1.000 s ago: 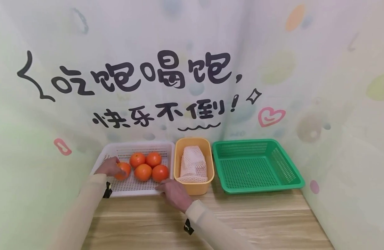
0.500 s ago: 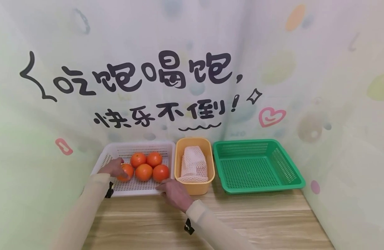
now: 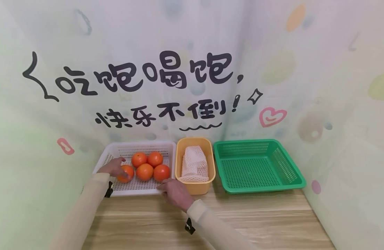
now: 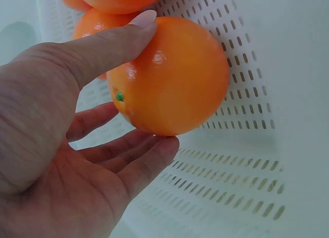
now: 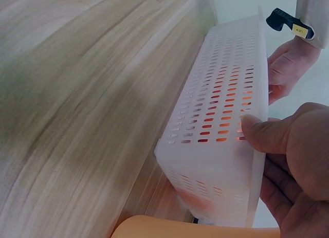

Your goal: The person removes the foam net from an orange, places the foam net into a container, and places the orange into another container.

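My left hand (image 3: 113, 168) holds an orange (image 4: 177, 76) inside the white perforated basket (image 3: 132, 192). In the left wrist view the thumb lies over the orange's upper side while the fingertips touch it from the opposite side. Several more oranges (image 3: 144, 172) are grouped just to its right in the same basket. At the basket's front right corner, my right hand (image 3: 177, 193) grips the rim. The right wrist view shows its thumb (image 5: 264, 135) pressed on the outer wall, with the other fingers behind the rim.
A yellow bin (image 3: 196, 188) holding white foam netting (image 3: 194, 163) stands right of the white basket. Farther right is a green perforated basket (image 3: 254, 170) with nothing in it. All three stand on a wood-grain table (image 3: 210, 222) against a printed curtain (image 3: 192, 41).
My left hand and its orange have shifted slightly right, closer to the other oranges. The right hand stays on the basket rim. The head view has drifted a little.
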Demonstrator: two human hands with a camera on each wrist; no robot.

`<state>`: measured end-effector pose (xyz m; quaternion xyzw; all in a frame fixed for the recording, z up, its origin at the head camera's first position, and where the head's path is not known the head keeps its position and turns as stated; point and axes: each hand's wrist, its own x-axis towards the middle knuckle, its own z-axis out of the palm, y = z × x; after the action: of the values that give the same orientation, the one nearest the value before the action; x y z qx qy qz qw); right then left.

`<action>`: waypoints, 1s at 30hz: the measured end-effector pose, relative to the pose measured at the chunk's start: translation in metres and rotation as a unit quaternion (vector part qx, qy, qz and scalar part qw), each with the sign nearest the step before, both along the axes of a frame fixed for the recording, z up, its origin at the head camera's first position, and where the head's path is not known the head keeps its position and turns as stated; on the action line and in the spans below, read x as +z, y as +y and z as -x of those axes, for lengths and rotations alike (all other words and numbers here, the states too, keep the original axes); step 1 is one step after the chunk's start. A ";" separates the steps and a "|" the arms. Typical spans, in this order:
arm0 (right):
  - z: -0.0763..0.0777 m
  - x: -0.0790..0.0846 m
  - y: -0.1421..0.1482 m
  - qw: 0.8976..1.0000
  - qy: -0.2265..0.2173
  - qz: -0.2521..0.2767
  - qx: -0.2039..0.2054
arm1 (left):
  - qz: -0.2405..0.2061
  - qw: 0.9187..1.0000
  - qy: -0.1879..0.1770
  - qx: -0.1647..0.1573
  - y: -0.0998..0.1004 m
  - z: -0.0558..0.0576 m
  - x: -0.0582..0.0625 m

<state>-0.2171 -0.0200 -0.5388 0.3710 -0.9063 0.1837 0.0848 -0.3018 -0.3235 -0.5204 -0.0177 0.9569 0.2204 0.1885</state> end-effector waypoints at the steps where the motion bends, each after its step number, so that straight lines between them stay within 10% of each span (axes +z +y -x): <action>1: 0.000 0.001 0.000 1.000 0.001 0.000 0.002 | 0.000 1.000 0.005 -0.002 0.000 0.000 0.002; 8: 0.002 0.003 0.000 1.000 -0.010 -0.018 0.014 | -0.013 0.997 0.072 -0.039 -0.001 0.001 0.011; 18: 0.004 0.024 0.027 0.995 -0.074 0.017 0.057 | -0.033 0.989 0.144 0.017 0.016 0.002 0.018; 30: 0.013 0.046 0.103 0.996 0.068 0.035 -0.050 | -0.017 0.958 0.286 0.007 0.059 -0.039 0.018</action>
<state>-0.2299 0.0831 -0.4933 0.3338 -0.9089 0.1851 0.1681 -0.2628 -0.2643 -0.5021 0.0424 0.9668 0.2337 -0.0948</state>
